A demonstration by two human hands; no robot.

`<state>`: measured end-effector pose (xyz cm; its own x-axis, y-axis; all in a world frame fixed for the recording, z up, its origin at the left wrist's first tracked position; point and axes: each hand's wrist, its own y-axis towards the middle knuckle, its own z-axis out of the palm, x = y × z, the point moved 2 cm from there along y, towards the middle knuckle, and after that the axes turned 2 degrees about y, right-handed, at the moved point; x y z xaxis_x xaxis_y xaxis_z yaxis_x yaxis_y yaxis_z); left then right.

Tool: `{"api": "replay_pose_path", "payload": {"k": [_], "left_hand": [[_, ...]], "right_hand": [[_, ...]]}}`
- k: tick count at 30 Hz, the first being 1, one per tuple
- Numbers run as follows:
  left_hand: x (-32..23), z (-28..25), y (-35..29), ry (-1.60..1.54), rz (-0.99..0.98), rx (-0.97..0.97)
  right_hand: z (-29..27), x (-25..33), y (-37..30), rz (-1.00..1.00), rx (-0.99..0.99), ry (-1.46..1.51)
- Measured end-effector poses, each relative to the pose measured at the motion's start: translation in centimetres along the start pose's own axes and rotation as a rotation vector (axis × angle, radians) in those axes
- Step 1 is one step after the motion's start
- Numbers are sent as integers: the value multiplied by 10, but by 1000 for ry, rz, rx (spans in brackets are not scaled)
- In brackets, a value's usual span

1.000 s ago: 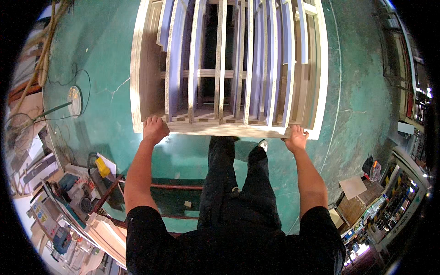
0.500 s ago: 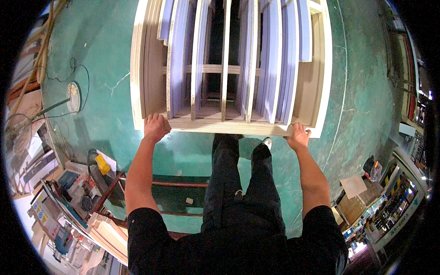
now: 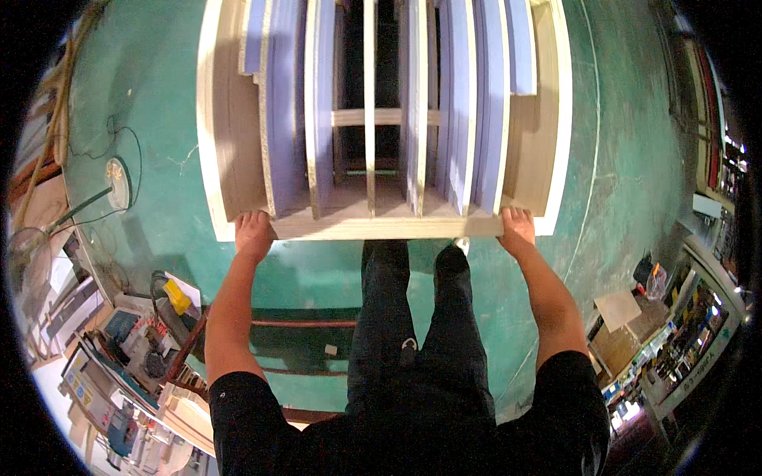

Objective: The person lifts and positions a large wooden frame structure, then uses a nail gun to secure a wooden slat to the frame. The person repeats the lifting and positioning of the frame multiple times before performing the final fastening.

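A large pale wooden frame, like a rack, stretches away from me at the top middle. Several upright slats run lengthwise inside it, with bluish-purple faces showing between them. A crossbar spans the dark gap in its middle. My left hand is closed over the near rail by the left corner. Close to the right corner, my right hand grips that same rail, fingers curled over its top edge. The thumbs and undersides of both grips are mostly hidden.
Green floor surrounds the frame. At left stands a round-based stand with a loose cable. A yellow object and a cluttered bench are at lower left. A dark red bar lies near my legs. Packed shelving is at right.
The frame's near left corner has shifted left and slightly toward me, and its near rail now looks more level. My left hand moved with it; my right hand rose slightly in view.
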<state>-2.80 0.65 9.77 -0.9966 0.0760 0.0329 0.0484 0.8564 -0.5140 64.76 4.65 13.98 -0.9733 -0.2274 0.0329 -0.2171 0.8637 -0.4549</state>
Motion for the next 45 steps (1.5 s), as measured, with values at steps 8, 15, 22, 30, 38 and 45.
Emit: {"api": "replay_pose_path", "payload": {"k": [8, 15, 22, 30, 38, 45], "left_hand": [[-14, -24, 2, 27, 46, -44], [-10, -27, 8, 10, 54, 74], [65, -62, 25, -298, -141, -382], [80, -41, 63, -444, -835, -254], [80, -48, 73, -394, -913, -177], [73, -48, 72, -388, -934, -198]], "right_hand": [[3, -6, -3, -98, -40, 39], [11, -14, -8, -61, -26, 48], [-9, -92, -5, 27, -480, 197], [34, -152, 38, 881, -260, 385], [23, -150, 37, 852, -237, 409], [37, -152, 39, 850, -287, 357]]}}
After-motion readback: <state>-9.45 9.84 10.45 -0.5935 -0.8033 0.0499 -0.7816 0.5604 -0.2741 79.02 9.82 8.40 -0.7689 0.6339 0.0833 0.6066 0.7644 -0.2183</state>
